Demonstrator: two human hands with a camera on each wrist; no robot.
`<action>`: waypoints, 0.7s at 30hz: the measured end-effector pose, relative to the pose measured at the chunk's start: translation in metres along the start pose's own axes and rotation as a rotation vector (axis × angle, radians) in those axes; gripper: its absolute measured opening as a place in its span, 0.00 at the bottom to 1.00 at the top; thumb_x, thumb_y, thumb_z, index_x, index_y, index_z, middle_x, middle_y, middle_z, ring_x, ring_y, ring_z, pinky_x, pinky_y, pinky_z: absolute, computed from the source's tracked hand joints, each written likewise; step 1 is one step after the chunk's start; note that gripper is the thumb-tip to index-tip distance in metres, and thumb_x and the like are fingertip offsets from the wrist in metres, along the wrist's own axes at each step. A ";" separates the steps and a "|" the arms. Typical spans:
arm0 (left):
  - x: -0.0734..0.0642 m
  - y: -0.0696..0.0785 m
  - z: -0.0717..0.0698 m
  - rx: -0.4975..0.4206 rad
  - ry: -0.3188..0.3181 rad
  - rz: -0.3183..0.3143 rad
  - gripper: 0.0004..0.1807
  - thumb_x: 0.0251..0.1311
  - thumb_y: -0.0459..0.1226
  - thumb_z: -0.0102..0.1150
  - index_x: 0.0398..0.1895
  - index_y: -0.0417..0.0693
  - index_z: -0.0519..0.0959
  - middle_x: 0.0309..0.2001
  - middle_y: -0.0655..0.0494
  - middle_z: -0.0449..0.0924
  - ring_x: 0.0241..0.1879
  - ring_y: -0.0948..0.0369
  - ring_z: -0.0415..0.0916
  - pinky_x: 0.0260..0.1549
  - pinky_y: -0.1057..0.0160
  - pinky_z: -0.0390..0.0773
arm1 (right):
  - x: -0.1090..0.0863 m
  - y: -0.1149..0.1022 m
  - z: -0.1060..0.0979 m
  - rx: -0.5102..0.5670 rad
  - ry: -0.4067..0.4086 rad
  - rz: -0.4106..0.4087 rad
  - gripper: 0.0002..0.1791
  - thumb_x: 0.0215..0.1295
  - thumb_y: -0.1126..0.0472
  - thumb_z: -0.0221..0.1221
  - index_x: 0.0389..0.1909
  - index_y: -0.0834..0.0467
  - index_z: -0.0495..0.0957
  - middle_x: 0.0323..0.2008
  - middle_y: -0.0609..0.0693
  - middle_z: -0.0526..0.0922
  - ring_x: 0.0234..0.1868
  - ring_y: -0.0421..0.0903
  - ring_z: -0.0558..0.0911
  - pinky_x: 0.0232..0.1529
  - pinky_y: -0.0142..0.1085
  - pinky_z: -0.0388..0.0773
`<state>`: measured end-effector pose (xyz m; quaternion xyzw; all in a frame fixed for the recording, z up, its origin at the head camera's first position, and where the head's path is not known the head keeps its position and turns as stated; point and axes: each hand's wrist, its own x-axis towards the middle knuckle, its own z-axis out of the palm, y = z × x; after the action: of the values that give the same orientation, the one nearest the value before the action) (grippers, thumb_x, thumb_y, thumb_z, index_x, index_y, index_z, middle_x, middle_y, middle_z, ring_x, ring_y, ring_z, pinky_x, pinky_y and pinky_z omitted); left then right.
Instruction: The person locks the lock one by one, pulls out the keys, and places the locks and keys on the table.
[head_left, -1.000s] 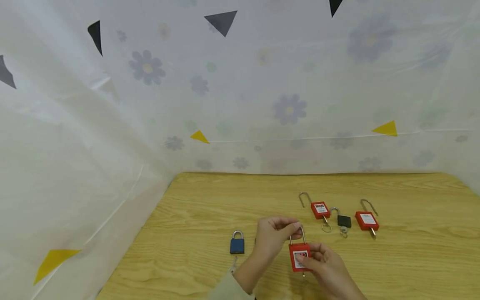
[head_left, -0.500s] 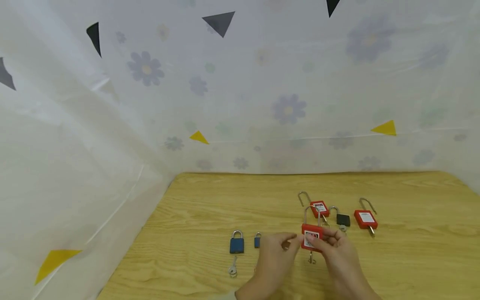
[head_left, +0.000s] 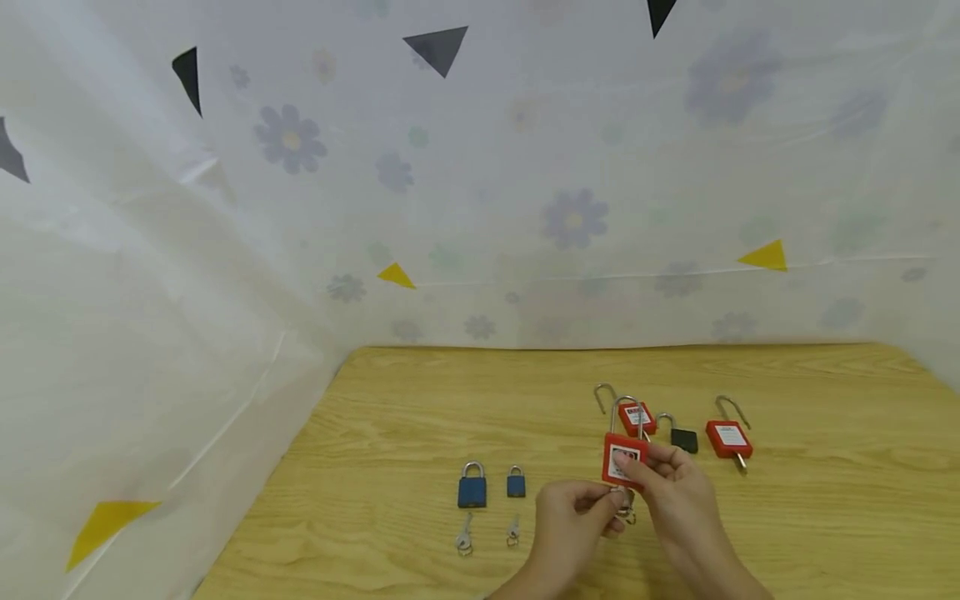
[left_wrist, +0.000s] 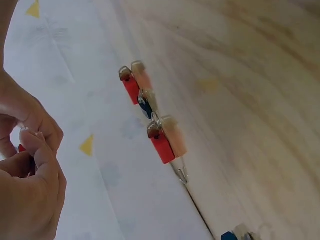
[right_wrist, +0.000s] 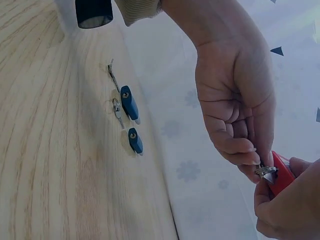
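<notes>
In the head view my right hand [head_left: 678, 492] holds a red padlock [head_left: 613, 473] upright above the table, thumb across its white label. The padlock's tall metal shackle [head_left: 627, 400] points up. Below the body, my left hand [head_left: 570, 518] pinches the key [head_left: 624, 498], which has a ring hanging by it. The right wrist view shows this key [right_wrist: 266, 171] against the underside of the red body [right_wrist: 283, 179]; how deep it sits in the lock is hidden. Fingers hide most of the padlock in the left wrist view.
Behind lie two red padlocks [head_left: 637, 417] [head_left: 727, 439] and a black padlock [head_left: 684, 440], shackles swung open. Left of the hands are a larger blue padlock [head_left: 472, 492] and a smaller blue one [head_left: 516, 486], with keys [head_left: 464, 542] [head_left: 513, 532] in front. A patterned sheet [head_left: 480, 208] hangs behind the table [head_left: 390, 417].
The left hand has let go of the shackle and moved down to the key under the padlock. The right hand has raised the padlock and carried it slightly right.
</notes>
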<state>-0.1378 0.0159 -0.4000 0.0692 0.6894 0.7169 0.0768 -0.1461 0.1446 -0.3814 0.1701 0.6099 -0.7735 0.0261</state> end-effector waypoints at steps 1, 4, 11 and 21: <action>0.000 0.000 -0.001 -0.027 -0.005 -0.018 0.08 0.56 0.31 0.60 0.32 0.30 0.82 0.28 0.41 0.84 0.22 0.63 0.81 0.24 0.71 0.81 | 0.000 -0.001 0.000 0.002 -0.006 0.005 0.22 0.60 0.63 0.60 0.49 0.57 0.59 0.33 0.35 0.75 0.38 0.30 0.74 0.43 0.21 0.74; -0.001 -0.001 -0.002 -0.067 -0.021 -0.045 0.08 0.56 0.30 0.60 0.32 0.29 0.82 0.28 0.39 0.84 0.23 0.63 0.81 0.25 0.71 0.81 | 0.001 -0.003 -0.003 0.000 -0.028 0.020 0.22 0.60 0.62 0.61 0.48 0.57 0.59 0.32 0.34 0.75 0.37 0.31 0.75 0.44 0.22 0.74; -0.005 0.000 -0.003 -0.109 -0.046 -0.065 0.09 0.56 0.31 0.60 0.32 0.29 0.81 0.28 0.38 0.84 0.22 0.68 0.79 0.25 0.72 0.80 | 0.004 -0.003 -0.009 0.014 -0.070 0.047 0.18 0.58 0.60 0.63 0.44 0.55 0.65 0.32 0.35 0.79 0.36 0.33 0.77 0.44 0.25 0.75; -0.007 0.003 -0.004 -0.107 -0.054 -0.053 0.10 0.57 0.32 0.60 0.34 0.29 0.81 0.30 0.37 0.84 0.22 0.68 0.79 0.24 0.74 0.79 | 0.003 -0.006 -0.009 0.029 -0.089 0.050 0.15 0.62 0.60 0.60 0.44 0.54 0.64 0.31 0.34 0.78 0.37 0.32 0.77 0.44 0.24 0.75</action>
<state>-0.1321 0.0103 -0.3970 0.0661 0.6494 0.7483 0.1181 -0.1486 0.1549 -0.3786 0.1511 0.5924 -0.7882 0.0702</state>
